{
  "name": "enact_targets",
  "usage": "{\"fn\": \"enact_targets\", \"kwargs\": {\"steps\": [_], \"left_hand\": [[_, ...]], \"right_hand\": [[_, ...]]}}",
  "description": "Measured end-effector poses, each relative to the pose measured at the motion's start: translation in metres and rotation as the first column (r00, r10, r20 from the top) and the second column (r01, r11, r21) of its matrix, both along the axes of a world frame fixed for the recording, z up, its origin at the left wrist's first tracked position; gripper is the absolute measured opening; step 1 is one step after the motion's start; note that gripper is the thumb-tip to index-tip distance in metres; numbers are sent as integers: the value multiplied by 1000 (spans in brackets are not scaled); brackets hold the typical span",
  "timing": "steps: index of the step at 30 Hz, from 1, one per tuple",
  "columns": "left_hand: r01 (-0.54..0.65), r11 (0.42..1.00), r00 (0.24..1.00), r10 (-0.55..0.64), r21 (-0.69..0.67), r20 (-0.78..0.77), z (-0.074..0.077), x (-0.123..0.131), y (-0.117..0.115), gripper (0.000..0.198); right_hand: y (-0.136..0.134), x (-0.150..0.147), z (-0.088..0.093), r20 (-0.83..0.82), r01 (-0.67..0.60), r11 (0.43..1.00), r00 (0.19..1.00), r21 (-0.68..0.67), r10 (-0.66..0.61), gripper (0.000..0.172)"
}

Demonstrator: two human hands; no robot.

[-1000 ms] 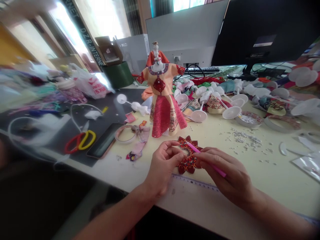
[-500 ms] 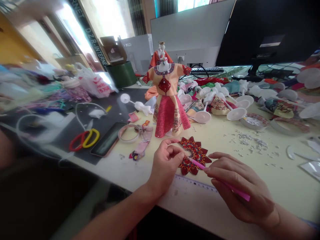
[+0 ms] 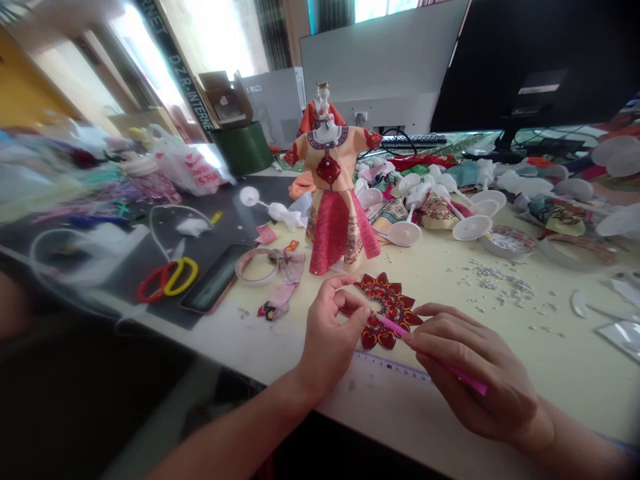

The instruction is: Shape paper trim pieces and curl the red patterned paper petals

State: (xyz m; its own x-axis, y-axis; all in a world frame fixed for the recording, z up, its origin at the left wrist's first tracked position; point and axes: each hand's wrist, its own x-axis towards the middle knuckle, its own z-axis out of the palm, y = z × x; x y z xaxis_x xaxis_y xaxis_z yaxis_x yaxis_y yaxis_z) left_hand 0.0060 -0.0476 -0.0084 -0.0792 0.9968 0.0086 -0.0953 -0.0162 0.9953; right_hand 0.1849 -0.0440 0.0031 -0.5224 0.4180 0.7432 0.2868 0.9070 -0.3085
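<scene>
Embroidered red petal appliqué (image 3: 389, 310) lies flat on the table (image 3: 560, 353), just beyond your left hand (image 3: 333, 340). That hand's thumb and fingertips pinch together at its inner curve, though you can't tell if they grip it. Your right hand (image 3: 470, 373) pinches a slim pink stick (image 3: 463, 377), its tip touching the appliqué. The piece looks thin, light and fairly stiff, probably easiest held by a petal edge. A ruler (image 3: 390, 368) lies just below it; loose rhinestones (image 3: 495, 280) are scattered beyond your right hand.
</scene>
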Motion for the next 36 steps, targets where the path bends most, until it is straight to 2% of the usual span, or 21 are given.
{"fn": "enact_targets", "kwargs": {"steps": [6,13,36], "left_hand": [[22,1000,1000,-22,-13,-19,2,0,0,36],[54,998,999,-54,-36,-1,2,0,0,36],[40,999,999,-40,-32,-11,-2,0,1,40]], "right_hand": [[0,3,-3,37,-40,999,999,12,39,33],[-1,2,-3,137,-23,991,991,134,4,29],[-2,2,-10,206,-26,967,978,255,-28,22]]}}
